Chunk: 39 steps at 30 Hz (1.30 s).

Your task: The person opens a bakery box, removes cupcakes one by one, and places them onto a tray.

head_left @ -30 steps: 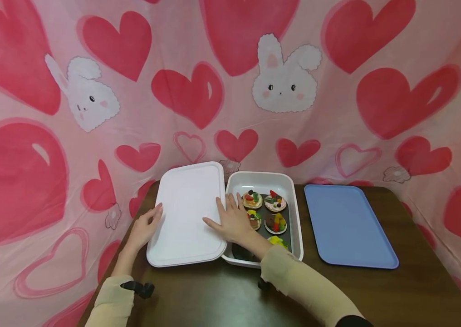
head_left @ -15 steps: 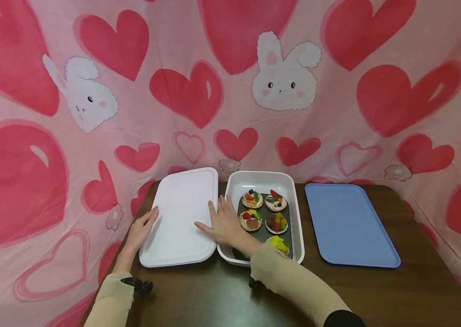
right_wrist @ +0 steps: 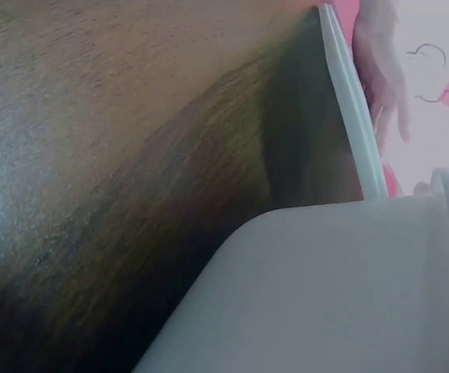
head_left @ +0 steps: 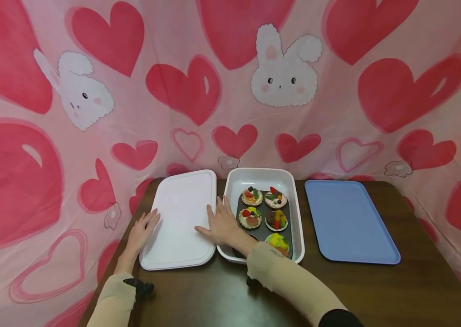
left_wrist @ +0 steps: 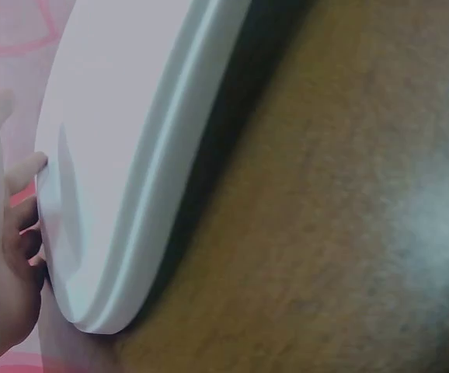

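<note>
A white rectangular lid [head_left: 181,218] lies flat on the left of the table, beside a white box [head_left: 299,218]. My left hand [head_left: 141,232] is at the lid's left edge, fingers loosely bent and touching it. In the left wrist view that hand [left_wrist: 15,256] has its fingertips at the lid's rim. My right hand [head_left: 223,225] spreads its fingers along the lid's right edge, reaching over the box's left wall. Inside the box, several small fruit tarts [head_left: 276,220] sit on a dark sheet; my right forearm hides part of the lower left.
A blue tray [head_left: 350,222] lies on the dark wooden table [head_left: 189,295] to the right of the box. Behind the table hangs a pink cloth [head_left: 198,41] with hearts and rabbits.
The lid has slid left and toward me, off the box's left edge, both hands moving along with it. In the last half second the lid and hands have hardly moved.
</note>
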### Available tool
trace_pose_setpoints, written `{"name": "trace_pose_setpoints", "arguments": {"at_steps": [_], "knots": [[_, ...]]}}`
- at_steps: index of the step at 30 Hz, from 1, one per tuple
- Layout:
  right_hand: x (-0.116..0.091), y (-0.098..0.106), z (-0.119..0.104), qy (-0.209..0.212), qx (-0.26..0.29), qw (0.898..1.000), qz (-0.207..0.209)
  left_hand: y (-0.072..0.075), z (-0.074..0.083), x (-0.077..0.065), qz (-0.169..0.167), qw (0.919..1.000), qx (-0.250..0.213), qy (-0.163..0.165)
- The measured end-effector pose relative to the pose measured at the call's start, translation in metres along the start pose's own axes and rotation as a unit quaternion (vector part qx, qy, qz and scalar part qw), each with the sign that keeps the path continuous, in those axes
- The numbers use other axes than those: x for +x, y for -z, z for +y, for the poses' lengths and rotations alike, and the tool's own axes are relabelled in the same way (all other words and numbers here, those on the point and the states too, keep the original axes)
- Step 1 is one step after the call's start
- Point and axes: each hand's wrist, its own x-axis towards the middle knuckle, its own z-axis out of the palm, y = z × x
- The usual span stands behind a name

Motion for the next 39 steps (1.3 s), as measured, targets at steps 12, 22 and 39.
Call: {"name": "trace_pose_setpoints", "arguments": {"at_steps": [12, 22, 39], "knots": [[0.005, 0.002, -0.012, -0.027, -0.036, 0.998, -0.039, -0.006, 0.013, -0.013, 0.022, 0.9996, -0.006, -0.018], [0.005, 0.0, -0.014, -0.033, -0.063, 0.996, -0.047, -0.008, 0.018, -0.015, 0.008, 0.9993, 0.036, -0.012], [0.002, -0.002, -0.014, -0.033, -0.058, 0.997, -0.028, -0.008, 0.024, -0.018, -0.029, 0.995, 0.094, -0.019]]}}
